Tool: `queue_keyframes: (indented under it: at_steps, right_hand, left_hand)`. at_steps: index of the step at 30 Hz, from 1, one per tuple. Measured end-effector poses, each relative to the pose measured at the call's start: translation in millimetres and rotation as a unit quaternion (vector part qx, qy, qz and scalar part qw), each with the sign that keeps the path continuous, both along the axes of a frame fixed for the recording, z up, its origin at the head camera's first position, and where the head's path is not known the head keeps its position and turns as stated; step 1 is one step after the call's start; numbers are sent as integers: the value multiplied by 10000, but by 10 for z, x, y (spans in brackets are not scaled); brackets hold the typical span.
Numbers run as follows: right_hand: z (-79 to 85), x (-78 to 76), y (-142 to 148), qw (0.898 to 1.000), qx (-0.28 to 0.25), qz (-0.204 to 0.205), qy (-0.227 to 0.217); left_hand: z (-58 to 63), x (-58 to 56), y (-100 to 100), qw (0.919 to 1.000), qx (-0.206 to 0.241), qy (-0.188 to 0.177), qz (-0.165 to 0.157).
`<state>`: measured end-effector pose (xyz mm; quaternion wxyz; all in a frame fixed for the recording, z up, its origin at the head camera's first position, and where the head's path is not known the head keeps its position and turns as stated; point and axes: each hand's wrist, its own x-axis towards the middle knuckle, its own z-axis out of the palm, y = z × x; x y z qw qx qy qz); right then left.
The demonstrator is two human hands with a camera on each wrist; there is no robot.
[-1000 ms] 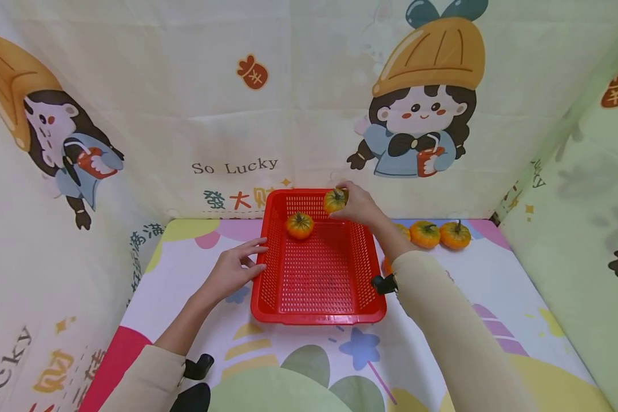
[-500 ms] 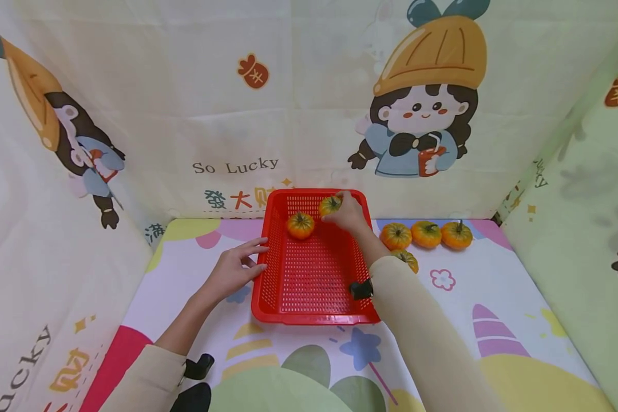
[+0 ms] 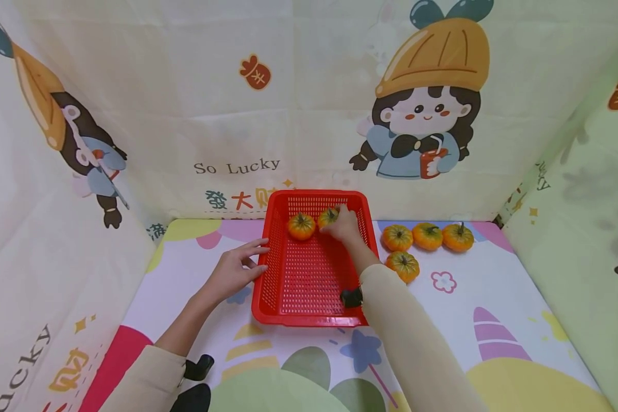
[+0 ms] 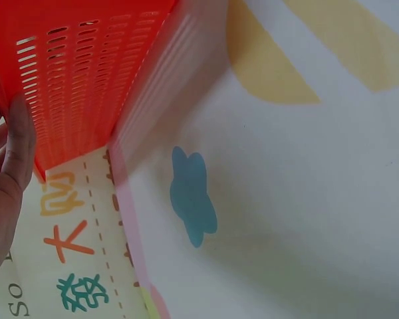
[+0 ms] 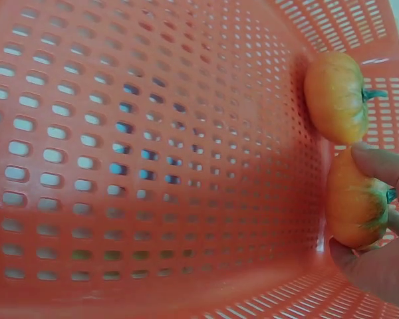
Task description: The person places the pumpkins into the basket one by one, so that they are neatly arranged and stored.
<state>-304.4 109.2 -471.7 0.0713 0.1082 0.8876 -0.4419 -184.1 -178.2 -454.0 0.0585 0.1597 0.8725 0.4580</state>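
Note:
A red plastic basket point(image 3: 316, 320) with slotted walls and floor stands on the table. My left hand point(image 3: 235, 269) touches its left rim with extended fingers; in the left wrist view those fingers point(image 4: 18, 146) lie along the rim. Inside the basket, at its far end, my right hand point(image 3: 346, 225) grips a small orange-and-green pumpkin point(image 3: 327, 218) between thumb and fingers. Another small pumpkin point(image 3: 301, 226) sits just left of it at the far wall. The right wrist view has the held pumpkin point(image 5: 356, 199) low at the basket's end, right beside the other pumpkin point(image 5: 336, 96).
Right of the basket, several small pumpkins rest on the table: one pumpkin point(image 3: 403, 266) in front, and a row behind with a pumpkin point(image 3: 458, 237) at its right end. A printed cloth wall point(image 3: 309, 131) rises behind the basket, with more cloth at both sides.
My right hand has carried its pumpkin from above the basket's far right corner down and left, beside the other pumpkin. The left hand has stayed at the rim.

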Motion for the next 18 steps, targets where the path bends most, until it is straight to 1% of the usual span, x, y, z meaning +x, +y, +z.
queue_keyframes:
  at_steps: [6, 10, 18]
  right_hand:
    - [-66, 34, -19, 9999, 4, 54, -86]
    - [-75, 55, -38, 9999, 71, 71, -85]
    - [-99, 81, -38, 9999, 103, 37, -73]
  left_hand:
    - [-1, 5, 5, 10000, -21, -12, 26]
    - [0, 4, 6, 10000, -8, -58, 18]
    - [-6, 7, 9, 10000, -39, -19, 44]
